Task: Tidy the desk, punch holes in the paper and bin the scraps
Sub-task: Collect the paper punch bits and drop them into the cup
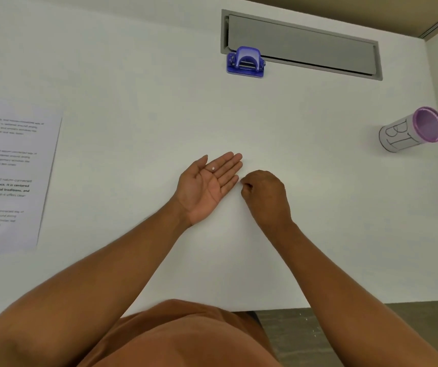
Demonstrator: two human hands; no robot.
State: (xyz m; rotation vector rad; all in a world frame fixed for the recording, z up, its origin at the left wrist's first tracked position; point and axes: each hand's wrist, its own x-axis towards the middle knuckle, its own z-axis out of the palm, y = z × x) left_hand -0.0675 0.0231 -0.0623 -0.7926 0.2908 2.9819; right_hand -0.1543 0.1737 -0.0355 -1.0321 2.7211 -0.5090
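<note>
Resting palm-up on the white surface point(292, 234), the left hand point(207, 184) lies flat with its fingers point(228, 165) straight and close together, a single small round paper scrap point(213, 168) sitting at the base of them. Just beside its fingertips, the right hand point(264, 197) is knuckles-up with its fingers curled in toward the thumb, tips pinched together at the surface; whether they hold a scrap cannot be told. Both bare forearms reach in from the near edge. Well to the left lies a printed sheet of paper point(13, 176), flat and partly cut off by the frame edge. At the far side stands a blue hole punch point(245, 62), set against the left end of a grey cable hatch point(302, 43) let into the surface. Far to the right, a small bin point(411, 131) with a purple rim and hand-drawn letters on its white wrapping stands near the edge.
</note>
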